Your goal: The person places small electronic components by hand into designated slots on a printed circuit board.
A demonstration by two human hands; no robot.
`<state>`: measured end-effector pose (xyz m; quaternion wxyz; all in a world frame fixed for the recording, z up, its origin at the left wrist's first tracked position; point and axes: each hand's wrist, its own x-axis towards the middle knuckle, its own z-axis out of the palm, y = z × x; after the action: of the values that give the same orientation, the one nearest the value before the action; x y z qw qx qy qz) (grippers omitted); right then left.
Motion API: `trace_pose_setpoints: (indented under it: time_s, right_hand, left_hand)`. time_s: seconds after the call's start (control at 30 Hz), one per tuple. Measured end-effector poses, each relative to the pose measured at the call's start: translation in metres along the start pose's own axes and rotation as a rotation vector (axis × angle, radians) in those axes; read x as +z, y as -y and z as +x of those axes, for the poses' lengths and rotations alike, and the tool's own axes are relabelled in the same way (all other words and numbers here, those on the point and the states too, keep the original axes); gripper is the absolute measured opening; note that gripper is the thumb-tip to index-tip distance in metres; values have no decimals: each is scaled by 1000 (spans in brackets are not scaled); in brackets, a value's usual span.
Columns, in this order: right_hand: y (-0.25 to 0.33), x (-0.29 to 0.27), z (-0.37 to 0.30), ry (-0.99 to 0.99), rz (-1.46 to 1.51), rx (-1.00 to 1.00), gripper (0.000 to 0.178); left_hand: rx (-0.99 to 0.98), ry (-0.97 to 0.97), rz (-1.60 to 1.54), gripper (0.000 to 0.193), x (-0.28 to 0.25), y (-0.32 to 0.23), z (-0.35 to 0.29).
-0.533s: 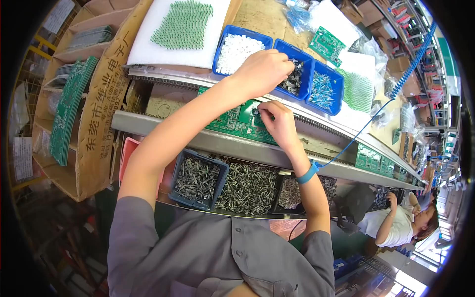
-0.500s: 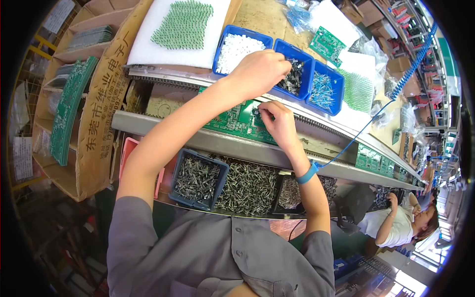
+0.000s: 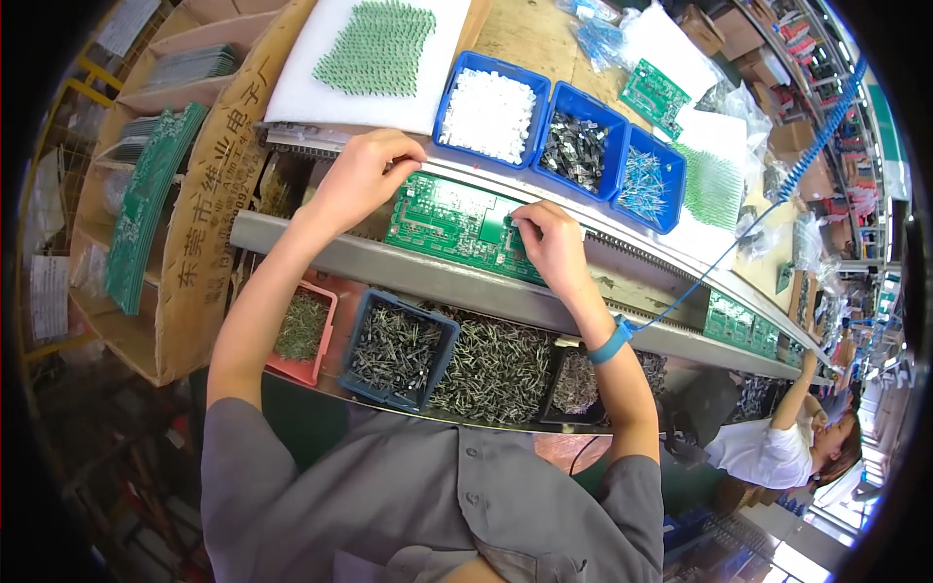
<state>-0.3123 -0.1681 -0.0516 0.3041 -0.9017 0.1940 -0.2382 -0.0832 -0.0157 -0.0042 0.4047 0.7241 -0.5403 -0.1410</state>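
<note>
A green circuit board (image 3: 442,225) lies in the metal rail track in front of me, largely bare, with a few small parts on its right side. My left hand (image 3: 367,177) is at the board's upper left corner, thumb and forefinger brought together; whatever is in the pinch is too small to make out. Over the right end of the board, my right hand (image 3: 552,243) has its fingertips pinched close to the surface, and they hide what they hold. A blue wrist strap (image 3: 610,342) with a coiled cord circles my right wrist.
Beyond the track stand blue bins of white parts (image 3: 489,112), black parts (image 3: 575,148) and blue-leaded components (image 3: 643,185). Nearer me are a dark blue bin (image 3: 394,350), a pink tray (image 3: 303,330) and loose metal-legged parts (image 3: 496,364). A cardboard box (image 3: 209,223) holds boards; a co-worker (image 3: 777,447) sits right.
My left hand has moved left from above the black-parts bin to the board's upper left corner. The right hand stays near the board's right end. The co-worker's arm now reaches toward the track.
</note>
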Motion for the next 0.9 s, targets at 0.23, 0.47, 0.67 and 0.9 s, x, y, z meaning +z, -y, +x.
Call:
trace_pose_setpoints:
  time_s: [0.23, 0.47, 0.67, 0.9]
  right_hand:
    - [9, -12, 13, 139, 45, 156, 10]
    - [6, -10, 10, 120, 34, 135, 9]
    - [7, -9, 10, 123, 44, 148, 8]
    - [3, -7, 8, 101, 31, 112, 8]
  left_hand:
    - [81, 42, 78, 10, 13, 31, -10]
    - [93, 57, 79, 10, 19, 38, -12]
    - [94, 41, 72, 10, 19, 39, -14]
    - [37, 42, 36, 10, 19, 34, -14]
